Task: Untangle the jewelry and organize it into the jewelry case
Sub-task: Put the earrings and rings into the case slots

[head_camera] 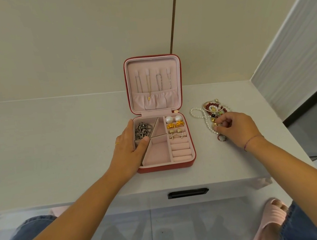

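Tangled jewelry (211, 114) lies in a small heap on the white counter (58, 140), just beside the right wall of the open jewelry case (166, 167) and apart from it. Its long axis runs from far to near. In it are mixed a white pearl strand (196, 114), round dark-red beads (209, 105) and small gold pieces, all smooth and shiny. The right hand (237, 129) is the nearer one: it is at the near end of the heap, with fingers curled and thumb and forefinger pinching a small gold piece. The left hand (129, 144) rests flat on the left rim of the case, fingers straight and the thumb on a divider, so I judge that it steadies the case. Inside, the lining is soft pink velvet. A dark metal chain (142, 131) fills the far left compartment, earrings (173, 119) sit in the right column, and the ring rolls (180, 150) below them hold nothing.
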Demonstrator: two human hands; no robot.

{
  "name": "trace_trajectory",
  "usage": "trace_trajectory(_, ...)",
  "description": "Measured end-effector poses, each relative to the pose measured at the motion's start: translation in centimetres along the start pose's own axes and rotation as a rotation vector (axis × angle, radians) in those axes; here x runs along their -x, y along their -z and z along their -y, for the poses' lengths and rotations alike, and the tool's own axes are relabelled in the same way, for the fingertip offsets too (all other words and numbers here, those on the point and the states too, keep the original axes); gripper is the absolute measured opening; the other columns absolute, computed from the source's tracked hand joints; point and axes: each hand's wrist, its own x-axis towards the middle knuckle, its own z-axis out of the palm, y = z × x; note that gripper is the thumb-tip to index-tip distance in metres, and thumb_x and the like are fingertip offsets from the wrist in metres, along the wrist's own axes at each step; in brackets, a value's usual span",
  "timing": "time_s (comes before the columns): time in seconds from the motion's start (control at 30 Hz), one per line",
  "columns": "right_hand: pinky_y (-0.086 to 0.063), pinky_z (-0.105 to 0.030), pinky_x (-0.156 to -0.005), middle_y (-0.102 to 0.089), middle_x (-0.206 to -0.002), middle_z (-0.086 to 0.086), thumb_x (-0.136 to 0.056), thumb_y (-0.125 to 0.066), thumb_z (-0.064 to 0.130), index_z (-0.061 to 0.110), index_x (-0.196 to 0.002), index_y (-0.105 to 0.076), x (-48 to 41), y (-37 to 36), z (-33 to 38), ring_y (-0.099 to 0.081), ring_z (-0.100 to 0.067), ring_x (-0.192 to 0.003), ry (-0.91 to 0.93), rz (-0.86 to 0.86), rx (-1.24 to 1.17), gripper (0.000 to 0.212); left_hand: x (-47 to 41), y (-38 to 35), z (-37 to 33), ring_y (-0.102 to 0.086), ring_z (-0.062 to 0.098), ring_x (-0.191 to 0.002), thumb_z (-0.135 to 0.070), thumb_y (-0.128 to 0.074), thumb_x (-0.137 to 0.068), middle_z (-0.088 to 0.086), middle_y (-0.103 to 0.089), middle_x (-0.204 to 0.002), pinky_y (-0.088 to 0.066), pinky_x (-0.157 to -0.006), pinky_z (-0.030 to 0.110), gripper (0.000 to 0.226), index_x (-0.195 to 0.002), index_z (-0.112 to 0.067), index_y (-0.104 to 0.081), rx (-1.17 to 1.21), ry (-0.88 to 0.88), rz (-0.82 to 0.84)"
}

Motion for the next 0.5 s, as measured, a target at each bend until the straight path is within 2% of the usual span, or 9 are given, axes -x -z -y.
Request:
trace_trajectory(0.07,-0.038,-0.001,-0.053,-0.054,-0.071,0.004,-0.08,-0.074,0.013,0.014,-0.09,-0.068,0.1,0.1,0.1,-0.051,-0.001,-0.053,0.0,-0.001,-0.015,0.011,0.0,0.0,-0.1,-0.026,0.02,-0.136,-0.03,-0.043,-0.1,-0.022,-0.028,-0.125,-0.019,-0.096,0.024,0.047,-0.14,-0.038,-0.02,0.017,-0.004,0.002)
trace_trajectory(0.13,-0.039,-0.003,-0.052,-0.053,-0.072,0.002,-0.08,-0.073,0.012,0.016,-0.087,-0.068,0.2,0.4,0.5,-0.051,-0.001,-0.051,0.018,-0.022,-0.055,0.009,0.1,0.0,-0.2,-0.025,0.02,-0.136,-0.03,-0.043,-0.1,-0.02,-0.03,-0.129,-0.019,-0.096,0.023,0.045,-0.135,-0.042,-0.018,0.027,-0.001,0.012)
trace_trajectory(0.23,-0.041,-0.007,-0.058,-0.054,-0.071,0.002,-0.078,-0.074,0.011,0.021,-0.082,-0.068,1.0,0.6,2.1,-0.047,-0.001,-0.056,0.159,-0.05,-0.086,0.012,0.0,0.0,0.0,-0.028,0.02,-0.135,-0.031,-0.044,-0.099,-0.011,-0.037,-0.139,-0.021,-0.097,0.025,0.051,-0.145,-0.031,-0.021,0.011,0.006,0.012)
trace_trajectory(0.3,-0.042,-0.011,-0.061,-0.056,-0.071,0.001,-0.076,-0.076,0.012,0.021,-0.082,-0.068,2.2,-0.2,3.7,-0.046,-0.004,-0.06,0.286,-0.008,-0.07,0.014,0.0,0.0,0.1,-0.027,0.019,-0.134,-0.031,-0.044,-0.099,-0.007,-0.038,-0.143,-0.021,-0.097,0.025,0.053,-0.147,-0.028,-0.022,0.012,0.021,0.015)
trace_trajectory(0.37,-0.041,-0.012,-0.061,-0.057,-0.072,0.003,-0.075,-0.077,0.013,0.023,-0.083,-0.066,3.8,-1.7,5.0,-0.047,-0.004,-0.061,0.386,0.088,-0.045,0.017,-0.1,0.0,0.2,-0.03,0.017,-0.13,-0.032,-0.044,-0.099,-0.01,-0.04,-0.139,-0.022,-0.097,0.026,0.049,-0.144,-0.034,-0.024,0.019,0.008,0.013)
trace_trajectory(0.43,-0.039,-0.008,-0.062,-0.054,-0.074,0.01,-0.077,-0.076,0.017,0.026,-0.086,-0.065,5.2,-3.3,5.7,-0.049,0.0,-0.064,0.432,0.175,0.012,0.017,-0.1,0.1,0.1,-0.029,0.01,-0.123,-0.031,-0.044,-0.099,-0.019,-0.038,-0.13,-0.023,-0.097,0.026,0.044,-0.135,-0.045,-0.022,0.029,-0.009,0.013)
trace_trajectory(0.5,-0.037,-0.005,-0.063,-0.052,-0.075,0.013,-0.077,-0.075,0.019,0.024,-0.088,-0.067,5.8,-4.3,5.8,-0.049,0.006,-0.069,0.431,0.198,0.035,0.015,-0.1,0.1,0.0,-0.027,0.008,-0.122,-0.031,-0.045,-0.099,-0.021,-0.034,-0.127,-0.022,-0.097,0.025,0.045,-0.135,-0.045,-0.021,0.03,-0.007,0.012)
